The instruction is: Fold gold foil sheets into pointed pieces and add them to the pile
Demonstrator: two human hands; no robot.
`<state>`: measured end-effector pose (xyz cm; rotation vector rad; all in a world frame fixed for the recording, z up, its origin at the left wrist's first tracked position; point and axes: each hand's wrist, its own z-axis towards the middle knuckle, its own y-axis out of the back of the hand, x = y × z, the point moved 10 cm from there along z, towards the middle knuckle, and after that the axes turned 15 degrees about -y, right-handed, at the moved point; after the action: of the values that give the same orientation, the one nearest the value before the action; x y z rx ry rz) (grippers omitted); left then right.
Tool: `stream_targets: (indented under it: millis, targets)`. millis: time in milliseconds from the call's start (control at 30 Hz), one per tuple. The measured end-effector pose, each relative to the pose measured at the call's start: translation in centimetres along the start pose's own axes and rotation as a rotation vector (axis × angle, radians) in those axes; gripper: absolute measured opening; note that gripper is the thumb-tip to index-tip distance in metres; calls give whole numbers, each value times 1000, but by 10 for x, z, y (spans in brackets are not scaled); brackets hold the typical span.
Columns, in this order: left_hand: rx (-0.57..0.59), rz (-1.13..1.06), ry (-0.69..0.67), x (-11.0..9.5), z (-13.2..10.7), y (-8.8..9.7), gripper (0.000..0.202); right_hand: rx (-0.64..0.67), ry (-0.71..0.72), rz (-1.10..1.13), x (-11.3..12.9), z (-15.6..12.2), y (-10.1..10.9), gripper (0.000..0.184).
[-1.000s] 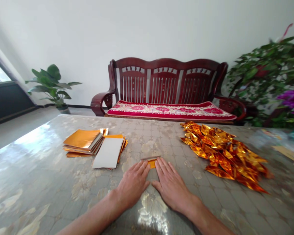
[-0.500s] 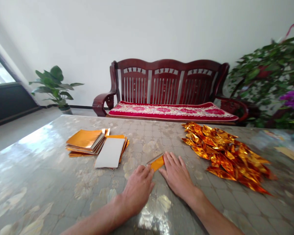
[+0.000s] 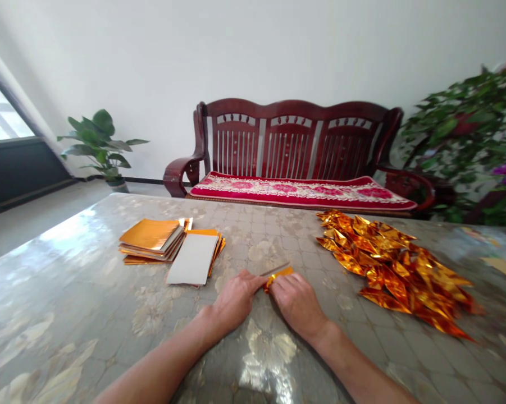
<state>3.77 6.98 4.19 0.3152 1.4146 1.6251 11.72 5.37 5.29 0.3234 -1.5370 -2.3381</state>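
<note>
Hands (image 3: 300, 303) on gold strip (image 3: 280, 274), long axis slanting away-right

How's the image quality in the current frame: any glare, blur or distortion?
Head view: strong glare whitens the tabletop at left and bottom centre; head view: the gold foil strip looks soft, creases unclear; head view: the clear plastic near the right edge is blurred; head view: the window leans, probably wide-angle distortion.

The paper strip (image 3: 283, 272) is gold-orange, the foil pile (image 3: 393, 269) coppery orange — tabletop (image 3: 88, 297) grey, gridded, flowered — seat cover (image 3: 303, 189) red-and-cream floral.
</note>
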Motion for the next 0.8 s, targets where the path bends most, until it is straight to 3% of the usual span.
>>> stream_targets:
  millis: [267,467,700,800]
  targets:
    - [11,130,-80,3,7,-4,24,-71,-58,21,-7,3,2,22]
    - [-34,191,-4,6,10,-5,23,4,-139,161,-14,5,3,18]
    - [-148,-4,147,15,3,-6,29,75,-214,250,-20,6,-2,6]
    - [-229,-74,175,22,1,1,27,70,-211,264,-22,9,-3,12]
